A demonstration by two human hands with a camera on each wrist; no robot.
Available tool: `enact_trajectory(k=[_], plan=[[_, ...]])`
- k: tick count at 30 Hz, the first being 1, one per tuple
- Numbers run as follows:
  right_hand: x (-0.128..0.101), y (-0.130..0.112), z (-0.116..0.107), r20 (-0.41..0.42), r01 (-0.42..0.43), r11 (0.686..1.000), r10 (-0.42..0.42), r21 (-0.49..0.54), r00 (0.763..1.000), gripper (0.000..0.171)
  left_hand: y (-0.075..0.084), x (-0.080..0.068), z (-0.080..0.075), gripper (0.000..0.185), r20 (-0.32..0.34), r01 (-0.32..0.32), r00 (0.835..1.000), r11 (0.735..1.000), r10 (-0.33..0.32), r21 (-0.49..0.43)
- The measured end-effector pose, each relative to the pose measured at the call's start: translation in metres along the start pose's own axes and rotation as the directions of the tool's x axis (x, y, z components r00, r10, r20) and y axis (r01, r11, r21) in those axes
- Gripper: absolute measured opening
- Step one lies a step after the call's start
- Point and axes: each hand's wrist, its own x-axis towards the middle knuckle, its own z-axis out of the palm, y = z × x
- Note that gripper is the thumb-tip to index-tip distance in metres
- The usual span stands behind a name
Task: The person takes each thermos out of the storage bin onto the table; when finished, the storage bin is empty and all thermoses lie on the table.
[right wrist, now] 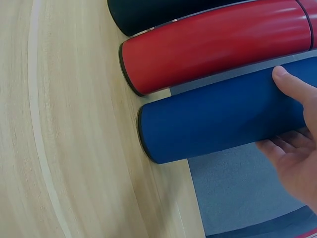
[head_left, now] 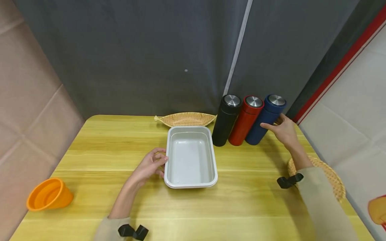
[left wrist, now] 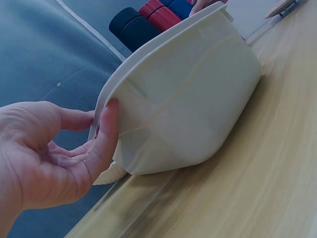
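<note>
My left hand (head_left: 150, 163) pinches the left rim of a pale grey plastic tub (head_left: 190, 160), thumb on the rim and fingers against its outer wall in the left wrist view. The tub is rectangular with rounded corners and stands on the table, its inside facing up. At the back right my right hand (head_left: 284, 131) grips a blue thermos flask (head_left: 263, 122), with the thumb (right wrist: 292, 83) on one side and the other fingers partly hidden behind it. Upright beside that flask stand a red thermos flask (head_left: 245, 123) and a black one (head_left: 225, 122), all with silver lid tops.
Behind the tub lies a boat-shaped woven basket (head_left: 187, 117). A round woven basket (head_left: 330, 174) sits at the right edge, partly under my right sleeve. At the far left is an orange cup (head_left: 61, 197), tilted. A dark grey curtain (head_left: 135, 60) rises behind the wooden table (head_left: 120, 134).
</note>
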Motion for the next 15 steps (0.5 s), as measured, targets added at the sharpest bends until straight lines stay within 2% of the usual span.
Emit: enact_trajectory(k=[15], plan=[[0.0014,0.0006,-0.0003,0.050,0.017,1.000,-0.017,0.004,0.999,0.078,-0.0014,0.0005,-0.0007,0.045,0.004,-0.001,1.000,1.000,0.001,-0.003]])
